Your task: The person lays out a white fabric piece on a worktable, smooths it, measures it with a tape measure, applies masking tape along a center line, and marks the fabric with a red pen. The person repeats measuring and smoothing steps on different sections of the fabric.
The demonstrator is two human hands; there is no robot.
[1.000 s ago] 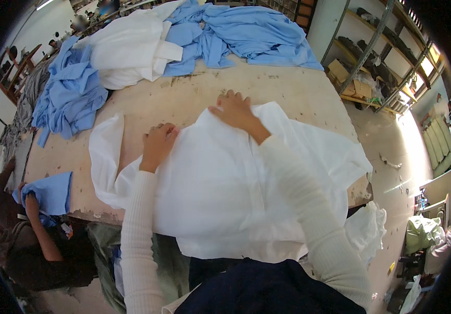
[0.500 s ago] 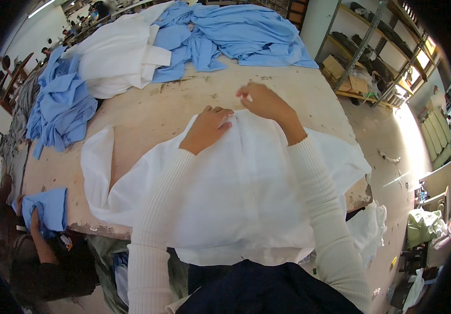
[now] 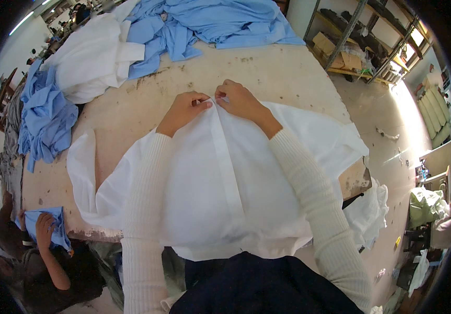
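A white shirt (image 3: 257, 178) lies spread over the worktable (image 3: 251, 73), its sleeves out to either side and a straight placket band (image 3: 227, 188) running down its middle. At the top end of that band my left hand (image 3: 187, 111) pinches the fabric between thumb and fingers. Just right of it, a few centimetres apart, my right hand (image 3: 238, 104) also has its fingertips closed on the same top edge of the shirt. The shirt's lower part hangs over the table's near edge toward my body.
Blue garments (image 3: 225, 21) and a white fabric pile (image 3: 89, 57) cover the far side; another blue heap (image 3: 47, 125) sits left. At lower left a co-worker (image 3: 53, 267) handles blue cloth (image 3: 58, 225). Metal shelving (image 3: 351, 42) with boxes stands at the right beside the floor aisle.
My hands have drawn together onto the top of the placket and closed on it, the left moving right and up. The band now shows straighter. The co-worker's hand has shifted on the blue cloth.
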